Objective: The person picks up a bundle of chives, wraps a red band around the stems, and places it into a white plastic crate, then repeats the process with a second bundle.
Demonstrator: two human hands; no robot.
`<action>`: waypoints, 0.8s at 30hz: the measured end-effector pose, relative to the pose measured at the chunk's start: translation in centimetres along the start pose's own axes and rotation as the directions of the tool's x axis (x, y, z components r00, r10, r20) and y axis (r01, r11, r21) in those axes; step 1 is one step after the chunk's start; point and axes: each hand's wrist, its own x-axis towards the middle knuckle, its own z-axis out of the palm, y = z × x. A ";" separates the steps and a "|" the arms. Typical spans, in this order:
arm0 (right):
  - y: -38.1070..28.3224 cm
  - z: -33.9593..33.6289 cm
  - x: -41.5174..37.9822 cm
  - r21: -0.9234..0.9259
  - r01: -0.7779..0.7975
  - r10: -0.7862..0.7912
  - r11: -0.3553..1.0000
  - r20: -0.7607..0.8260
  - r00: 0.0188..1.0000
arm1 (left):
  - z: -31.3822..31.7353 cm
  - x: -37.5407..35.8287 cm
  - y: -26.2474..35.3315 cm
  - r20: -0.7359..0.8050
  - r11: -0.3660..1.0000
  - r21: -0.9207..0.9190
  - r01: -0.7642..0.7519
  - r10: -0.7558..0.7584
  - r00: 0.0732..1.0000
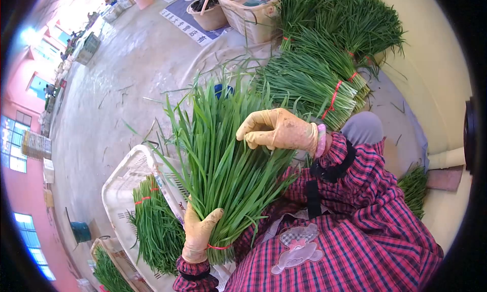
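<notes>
A large bunch of long green leaves [218, 160] leans across my lap, with a red band round its lower end. My left hand [199, 231], in a pale yellow glove, grips the bunch near that band, thumb across the stems. Over the upper right part of the leaves is my right hand [279, 130], also gloved, its fingers curled with thumb and forefinger close together; whether a leaf is between them is too small to tell. A white plastic crate [114, 190] stands beside my left hand, holding another banded bunch [157, 226].
Several banded bunches [324, 79] lie on a cloth beyond my right hand. A white basket [253, 21] and a bucket [209, 17] stand at the top. Another crate [134, 271] with greens is at the lower left. More greens [413, 190] lie at the right.
</notes>
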 end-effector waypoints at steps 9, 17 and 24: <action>1.0 0.4 0.4 0.049 0.122 -0.126 0.991 0.075 0.989 | 0.2 0.1 0.0 -0.052 0.997 0.030 0.065 -0.064 0.997; 1.0 0.1 -0.7 -0.521 0.418 -0.506 0.744 -0.032 0.862 | 0.9 0.3 0.0 -0.082 0.997 0.068 0.028 -0.022 0.996; 1.6 0.1 -1.8 -0.741 0.472 -0.691 0.478 0.015 0.723 | 0.8 0.4 -0.3 -0.073 0.992 0.126 -0.014 0.023 0.997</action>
